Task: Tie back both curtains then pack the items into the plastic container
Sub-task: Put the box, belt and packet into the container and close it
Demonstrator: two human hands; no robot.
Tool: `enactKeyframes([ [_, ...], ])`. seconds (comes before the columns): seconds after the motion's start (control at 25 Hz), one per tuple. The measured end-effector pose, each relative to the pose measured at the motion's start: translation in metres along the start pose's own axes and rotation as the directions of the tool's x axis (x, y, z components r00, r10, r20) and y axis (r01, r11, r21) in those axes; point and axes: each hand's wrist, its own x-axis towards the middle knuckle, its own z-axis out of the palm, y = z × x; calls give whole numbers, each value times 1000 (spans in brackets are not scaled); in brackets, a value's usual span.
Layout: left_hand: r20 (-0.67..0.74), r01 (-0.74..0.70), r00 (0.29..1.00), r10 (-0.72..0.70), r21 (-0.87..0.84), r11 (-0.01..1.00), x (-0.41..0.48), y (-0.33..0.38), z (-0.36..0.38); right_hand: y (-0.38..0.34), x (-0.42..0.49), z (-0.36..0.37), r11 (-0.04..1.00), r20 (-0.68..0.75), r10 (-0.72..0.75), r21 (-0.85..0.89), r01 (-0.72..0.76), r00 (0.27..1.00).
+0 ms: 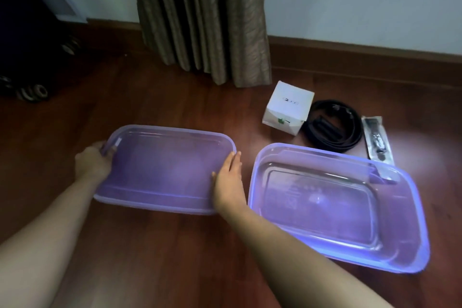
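Observation:
A purple plastic lid (165, 167) lies on the wooden floor, held at both short ends. My left hand (93, 161) grips its left edge and my right hand (228, 177) presses against its right edge. To the right sits the open, empty purple plastic container (410, 210). Behind the container lie a white box (287, 107), a coiled black belt (332, 127) and a small clear packet with a black item (377, 139). A brown curtain (205, 17) hangs gathered against the wall.
Dark furniture (27, 40) and patterned fabric stand at the far left. A wooden skirting board (362, 54) runs along the white wall. Bare wooden floor (160, 257) stretches in front of the lid and between my arms.

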Motion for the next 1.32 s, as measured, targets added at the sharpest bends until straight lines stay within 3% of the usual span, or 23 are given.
enactKeyframes([
  [0.2, -32, 1, 999, 3, 115, 993, 0, -12, 31, 19, 10, 18, 993, -31, 88, -71, -90, 996],
  [0.28, -66, -54, 996, 63, 128, 990, -2, -1, 32, 14, 13, 11, 986, -27, -5, -166, 0, 1000],
  [0.36, -153, -223, 962, 226, 40, 974, -12, 32, 29, 2, 11, -13, 958, -22, -206, -207, 198, 978],
  [0.44, -206, -450, 877, 435, -33, 892, -27, 83, 26, -2, 13, -52, 894, -49, -385, -267, 359, 922],
  [0.52, -157, -638, 767, 622, -79, 766, -46, 146, 29, 13, 18, -98, 822, -152, -490, -408, 397, 859],
  [0.64, -39, -796, 597, 801, -154, 585, -78, 229, 56, 68, 11, -163, 790, -203, -449, -544, 281, 870],
  [0.72, 85, -808, 560, 824, -163, 566, -94, 274, 84, 114, -5, -195, 767, -218, -394, -613, 189, 893],
  [0.88, 420, -745, 617, 666, 38, 666, -103, 327, 140, 191, -36, -225, 749, -233, -244, -662, 31, 941],
  [0.96, 484, -703, 664, 570, 142, 697, -105, 328, 159, 214, -45, -231, 744, -230, -201, -668, -4, 952],
  [1.16, 461, -629, 731, 503, 170, 759, -112, 317, 183, 232, -46, -233, 726, -237, -251, -688, 20, 939],
  [1.32, 307, -608, 783, 541, 195, 770, -116, 322, 192, 234, -46, -232, 719, -257, -286, -694, 30, 923],
])
